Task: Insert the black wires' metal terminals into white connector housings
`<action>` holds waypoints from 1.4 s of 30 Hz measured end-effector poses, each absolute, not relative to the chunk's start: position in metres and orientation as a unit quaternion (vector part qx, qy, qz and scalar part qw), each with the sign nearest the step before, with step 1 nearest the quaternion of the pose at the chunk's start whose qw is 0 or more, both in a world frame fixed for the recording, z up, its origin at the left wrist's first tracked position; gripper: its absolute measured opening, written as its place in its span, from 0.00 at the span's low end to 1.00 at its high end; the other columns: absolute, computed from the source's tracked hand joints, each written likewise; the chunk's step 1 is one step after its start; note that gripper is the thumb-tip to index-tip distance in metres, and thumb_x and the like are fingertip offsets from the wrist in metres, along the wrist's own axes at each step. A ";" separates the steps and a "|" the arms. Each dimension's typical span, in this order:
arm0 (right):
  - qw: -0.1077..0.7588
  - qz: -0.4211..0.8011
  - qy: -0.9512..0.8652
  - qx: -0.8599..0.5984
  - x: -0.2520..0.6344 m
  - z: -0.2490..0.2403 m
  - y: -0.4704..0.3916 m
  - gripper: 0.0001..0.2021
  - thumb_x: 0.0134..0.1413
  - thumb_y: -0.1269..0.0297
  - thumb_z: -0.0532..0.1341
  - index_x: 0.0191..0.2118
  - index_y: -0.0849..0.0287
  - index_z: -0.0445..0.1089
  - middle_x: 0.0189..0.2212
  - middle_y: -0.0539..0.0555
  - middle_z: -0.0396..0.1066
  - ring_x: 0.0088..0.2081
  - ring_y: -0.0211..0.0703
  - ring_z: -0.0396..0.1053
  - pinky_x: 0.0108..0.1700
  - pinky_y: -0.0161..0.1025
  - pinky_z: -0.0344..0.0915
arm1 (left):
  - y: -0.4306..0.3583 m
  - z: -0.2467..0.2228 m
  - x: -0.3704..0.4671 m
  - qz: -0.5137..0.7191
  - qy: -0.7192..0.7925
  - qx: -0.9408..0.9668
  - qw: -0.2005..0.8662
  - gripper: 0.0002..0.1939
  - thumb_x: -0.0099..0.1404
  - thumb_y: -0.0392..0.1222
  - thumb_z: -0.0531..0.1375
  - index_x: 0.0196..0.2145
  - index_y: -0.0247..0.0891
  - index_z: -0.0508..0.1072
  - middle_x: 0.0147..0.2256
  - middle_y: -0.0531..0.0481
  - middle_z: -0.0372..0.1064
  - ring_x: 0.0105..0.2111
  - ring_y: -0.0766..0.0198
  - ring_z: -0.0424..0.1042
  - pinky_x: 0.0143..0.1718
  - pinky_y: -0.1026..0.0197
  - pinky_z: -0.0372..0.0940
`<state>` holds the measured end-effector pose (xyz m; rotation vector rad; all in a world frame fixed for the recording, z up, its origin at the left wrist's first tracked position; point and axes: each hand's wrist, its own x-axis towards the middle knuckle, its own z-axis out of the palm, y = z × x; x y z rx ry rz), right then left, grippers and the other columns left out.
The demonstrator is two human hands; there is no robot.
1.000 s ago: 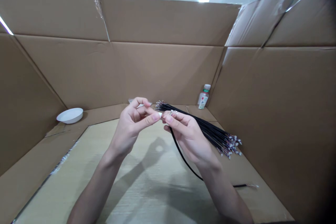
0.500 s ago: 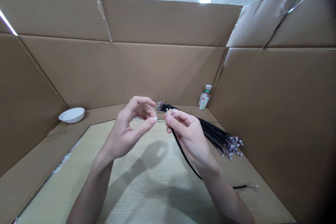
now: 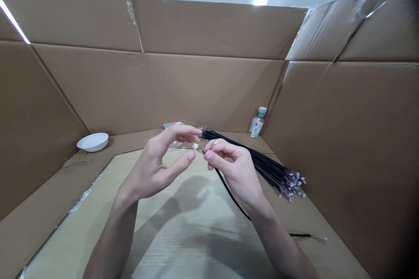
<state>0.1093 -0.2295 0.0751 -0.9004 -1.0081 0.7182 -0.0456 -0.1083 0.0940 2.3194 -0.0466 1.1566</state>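
Note:
My right hand (image 3: 229,159) pinches the end of a black cable (image 3: 231,194) near its thin loose wires. The cable runs down behind my right forearm, and its far end with bare thin wires shows at the lower right. A small white connector (image 3: 195,146) sits on a wire between my two hands, just off the right fingertips. Around it, my left hand (image 3: 163,161) is open, thumb and fingers apart on either side of the connector. Whether a left finger touches it I cannot tell.
Behind my right hand lies a bundle of black cables (image 3: 262,157) with white connectors at the ends. A small bottle (image 3: 257,123) stands in the back right corner, a white bowl (image 3: 93,142) at the left. A clear plastic bag (image 3: 174,125) is partly hidden. Cardboard walls (image 3: 212,91) surround the table.
My left thumb and fingers have spread apart, letting go of the white connector, which now shows between them. My right hand keeps its pinch. The view has shifted slightly.

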 end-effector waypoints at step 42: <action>0.706 0.298 -0.486 -0.420 0.110 0.070 -0.228 0.12 0.60 0.64 0.68 0.27 0.57 0.71 0.31 0.50 0.67 0.36 0.41 0.63 0.40 0.39 0.60 | -0.106 0.094 -0.041 0.351 0.040 0.803 0.480 0.09 0.71 0.41 0.66 0.48 0.42 0.79 0.43 0.47 0.77 0.44 0.61 0.77 0.44 0.62 0.72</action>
